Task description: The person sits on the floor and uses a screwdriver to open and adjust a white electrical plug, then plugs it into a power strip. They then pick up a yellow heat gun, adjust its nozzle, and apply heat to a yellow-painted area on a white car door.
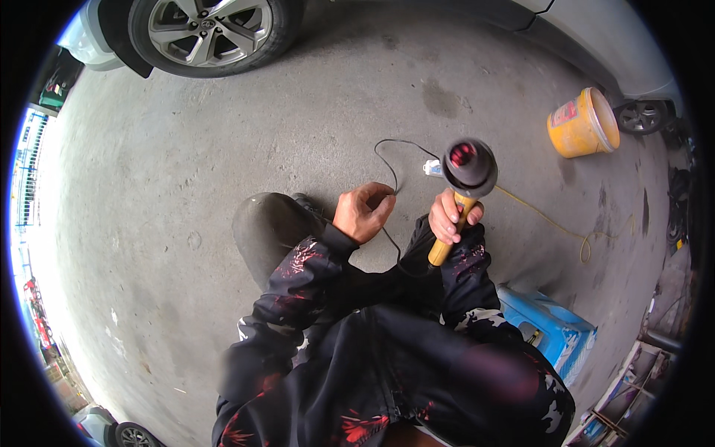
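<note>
My right hand [447, 216] is wrapped around the yellow handle of a corded electric tool [441, 252]. Its black, round, cup-like head points up and shows red inside; its exact kind is unclear. From the handle's lower end a black power cord [381, 151] loops past my left hand [363, 212], whose fingers are pinched together on it. The cord then runs over the floor to a small white-and-blue socket block [432, 167], partly hidden behind the tool's head.
A yellow extension cable [538, 212] trails right across the concrete floor [186, 164]. An orange-yellow bucket [573, 128] stands at far right, near a parked car. Another car's wheel [212, 30] is at the top left. Beside my right arm is a blue plastic stool [555, 320].
</note>
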### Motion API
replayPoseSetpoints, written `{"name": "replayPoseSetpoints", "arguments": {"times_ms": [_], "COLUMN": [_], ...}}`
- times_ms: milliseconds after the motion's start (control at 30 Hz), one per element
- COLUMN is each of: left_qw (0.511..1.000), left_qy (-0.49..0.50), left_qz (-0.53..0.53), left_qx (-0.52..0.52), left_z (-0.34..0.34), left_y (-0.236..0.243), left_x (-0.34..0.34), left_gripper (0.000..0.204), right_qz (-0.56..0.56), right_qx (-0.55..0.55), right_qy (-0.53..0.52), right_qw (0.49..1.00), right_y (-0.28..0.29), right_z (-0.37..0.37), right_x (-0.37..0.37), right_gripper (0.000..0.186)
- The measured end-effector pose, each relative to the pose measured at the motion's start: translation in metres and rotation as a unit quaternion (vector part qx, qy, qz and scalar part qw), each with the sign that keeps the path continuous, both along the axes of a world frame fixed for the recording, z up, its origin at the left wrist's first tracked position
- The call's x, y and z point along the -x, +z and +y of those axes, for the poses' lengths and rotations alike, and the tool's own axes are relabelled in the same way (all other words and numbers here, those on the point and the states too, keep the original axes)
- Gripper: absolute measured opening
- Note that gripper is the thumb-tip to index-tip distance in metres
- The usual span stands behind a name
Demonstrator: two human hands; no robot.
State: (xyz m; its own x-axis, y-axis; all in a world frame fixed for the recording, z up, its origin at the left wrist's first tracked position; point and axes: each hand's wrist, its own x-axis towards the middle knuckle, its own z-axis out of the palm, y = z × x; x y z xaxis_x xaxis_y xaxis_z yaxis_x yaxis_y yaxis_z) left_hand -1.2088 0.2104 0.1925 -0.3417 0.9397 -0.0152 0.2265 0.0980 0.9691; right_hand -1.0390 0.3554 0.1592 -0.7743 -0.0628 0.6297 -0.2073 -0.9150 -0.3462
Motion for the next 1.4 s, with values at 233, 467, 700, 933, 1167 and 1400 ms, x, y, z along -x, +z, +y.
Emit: {"name": "replayPoseSetpoints", "arguments": {"times_ms": [233,467,700,933,1167,1400], "left_qw": [1.000,0.999,0.998,0.998,0.979,0.987], "left_qy": [-0.016,-0.019,-0.003,-0.029,-0.162,-0.126], "left_qz": [0.008,-0.001,-0.010,0.016,-0.117,0.065], "left_qx": [0.025,0.033,0.055,0.061,0.038,0.078], "left_z": [0.000,0.000,0.001,0.007,0.018,0.069], "left_y": [0.000,0.003,-0.003,0.000,0.007,-0.009], "left_x": [-0.001,-0.003,-0.004,-0.004,-0.043,-0.036], "left_gripper": [0.024,0.024,0.022,0.023,0.021,0.033], "right_qz": [0.006,0.005,-0.276,-0.450,-0.393,-0.418], "right_qx": [-0.019,-0.025,0.046,0.019,0.023,0.131], "right_qy": [0.031,0.002,-0.341,-0.619,-0.690,-0.752], "right_qw": [0.999,1.000,0.897,0.643,0.607,0.493], "right_y": [-0.010,-0.012,0.018,0.091,0.127,0.243], "right_z": [0.003,0.002,-0.020,-0.033,-0.022,0.005], "right_x": [-0.017,-0.030,-0.081,-0.134,-0.118,-0.079], "right_gripper": [0.028,0.029,0.031,0.030,0.032,0.025]}}
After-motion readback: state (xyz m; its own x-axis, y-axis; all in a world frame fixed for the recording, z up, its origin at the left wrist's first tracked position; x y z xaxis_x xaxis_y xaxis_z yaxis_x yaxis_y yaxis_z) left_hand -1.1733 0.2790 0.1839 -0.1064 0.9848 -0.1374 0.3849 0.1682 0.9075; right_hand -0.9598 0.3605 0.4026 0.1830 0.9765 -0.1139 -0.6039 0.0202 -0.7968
